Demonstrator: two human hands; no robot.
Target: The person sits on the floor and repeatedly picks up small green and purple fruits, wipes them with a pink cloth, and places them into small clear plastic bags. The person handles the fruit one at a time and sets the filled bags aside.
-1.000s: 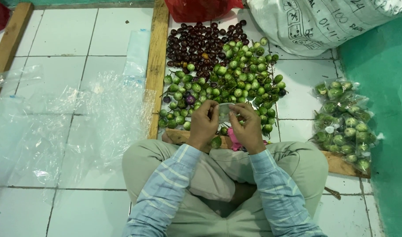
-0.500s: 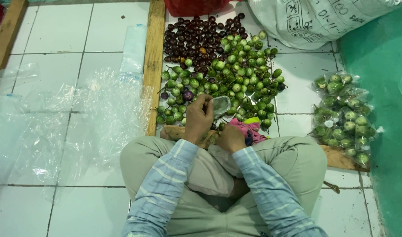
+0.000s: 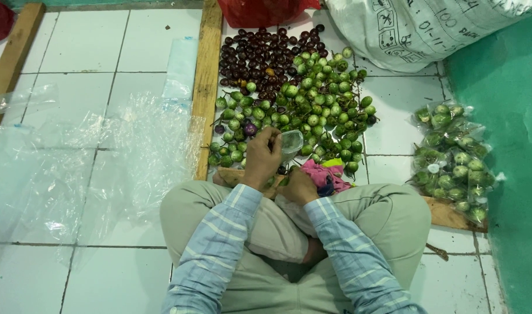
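A seated person's left hand (image 3: 262,157) pinches a small clear bag (image 3: 290,143) above a floor pile of green fruit (image 3: 312,110); the right hand (image 3: 300,187) rests curled near a pink cloth (image 3: 327,176) — its grip hidden. Dark fruit (image 3: 260,55) lies beyond, filled bags (image 3: 455,160) to the right, plastic sheets (image 3: 74,168) to the left.

Bright, even light; soft shadows, perhaps slight blur.

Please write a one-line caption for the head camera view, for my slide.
Seated person's left hand holds a small clear plastic bag beside a pile of small round green fruits; right hand rests near a pink cloth.
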